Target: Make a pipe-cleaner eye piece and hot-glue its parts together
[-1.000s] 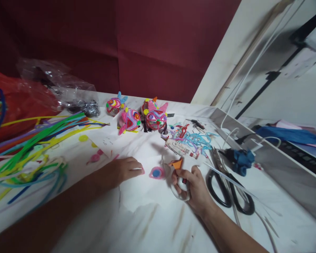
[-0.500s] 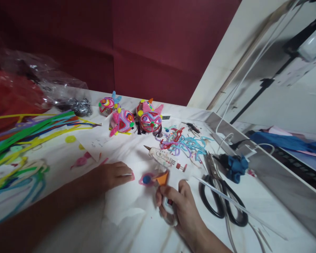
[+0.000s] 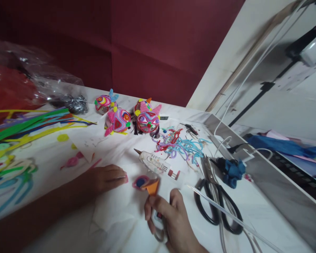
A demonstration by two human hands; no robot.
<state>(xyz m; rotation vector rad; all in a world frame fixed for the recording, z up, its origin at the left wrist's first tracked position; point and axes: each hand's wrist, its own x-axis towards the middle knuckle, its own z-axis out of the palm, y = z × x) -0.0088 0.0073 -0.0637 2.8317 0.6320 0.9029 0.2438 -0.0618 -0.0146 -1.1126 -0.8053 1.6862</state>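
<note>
My left hand (image 3: 107, 180) rests low over the white paper, its fingers pressed together at a small pink piece (image 3: 126, 178). Wrapped in my right hand (image 3: 167, 214) is a grey-white handle with a red switch; an orange triangular tip (image 3: 152, 187) sticks out above the fingers. That tip lies beside a pink loop with a blue round centre (image 3: 140, 182), between the two hands. Behind my right hand lies a white glue gun (image 3: 155, 162), its nozzle pointing left.
Several decorated balls (image 3: 148, 121) stand at the back. Pipe cleaner pieces (image 3: 184, 144) lie in front of them, with long strips (image 3: 37, 126) at left. Black-handled scissors (image 3: 213, 189) and a clear stick (image 3: 226, 211) are at right, near the raised edge (image 3: 252, 161).
The whole view has shifted slightly, so most things appear further left. Both hands keep their grasp and stay about the same place relative to the blue-centred loop.
</note>
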